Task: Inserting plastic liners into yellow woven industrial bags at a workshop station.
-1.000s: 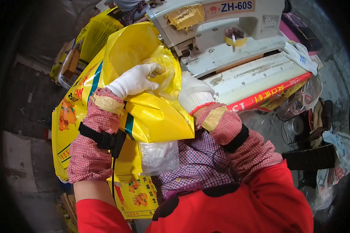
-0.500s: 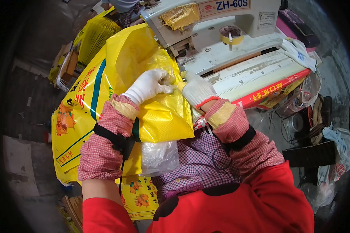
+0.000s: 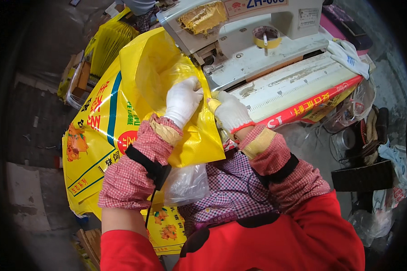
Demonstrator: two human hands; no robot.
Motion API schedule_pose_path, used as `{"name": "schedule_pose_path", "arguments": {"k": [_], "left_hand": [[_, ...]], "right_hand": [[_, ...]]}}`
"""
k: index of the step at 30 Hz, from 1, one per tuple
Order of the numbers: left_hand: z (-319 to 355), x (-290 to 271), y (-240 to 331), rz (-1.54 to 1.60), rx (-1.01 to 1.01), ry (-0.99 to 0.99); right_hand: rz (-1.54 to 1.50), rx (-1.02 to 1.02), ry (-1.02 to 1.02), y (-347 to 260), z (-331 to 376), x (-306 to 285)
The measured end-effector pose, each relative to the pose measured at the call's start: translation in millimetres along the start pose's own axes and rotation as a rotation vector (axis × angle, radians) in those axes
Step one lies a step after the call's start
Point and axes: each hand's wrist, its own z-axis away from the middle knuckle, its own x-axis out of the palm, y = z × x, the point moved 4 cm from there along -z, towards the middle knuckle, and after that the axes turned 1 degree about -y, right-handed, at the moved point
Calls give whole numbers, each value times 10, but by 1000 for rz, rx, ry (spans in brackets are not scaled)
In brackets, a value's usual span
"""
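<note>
A big yellow woven plastic bag [image 3: 135,67] with printed lettering and a dark green stripe spreads over my lap, its mouth gaping to the right. Filmy clear plastic liner [image 3: 185,185] shows below the bag's lower corner, and more film glistens inside the mouth. My left hand [image 3: 184,100], in a white glove, reaches into the mouth with fingers closed on the liner. Opposite it, my right hand [image 3: 230,110], in a white knit glove with yellowish fingertips, pinches the bag's right edge beside the sewing machine [image 3: 253,58]. The left fingertips are partly hidden.
A yellow tape roll [image 3: 266,37] sits on the machine bed. A spare white glove [image 3: 349,58] lies at the bed's right end. Behind at left stands a stack of folded yellow bags [image 3: 111,43]. More yellow bags [image 3: 165,230] lie beneath my left forearm.
My left hand has moved right and slightly up, deeper into the bag's mouth and nearer my right hand. The bag's lower fold has flattened. The right hand stays at the edge.
</note>
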Motion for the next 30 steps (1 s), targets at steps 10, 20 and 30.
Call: {"name": "schedule_pose_path", "arguments": {"k": [10,20,30], "left_hand": [[174,120,-103,486,-117,-8],[429,125,-114,773,-136,-160],[667,-187,53,816,-92,-639]], "right_hand": [[-1063,297,-352,148,-47,194],[-1125,393,-372,130,-124,209],[-208,200,-384,133,-287,118]]}}
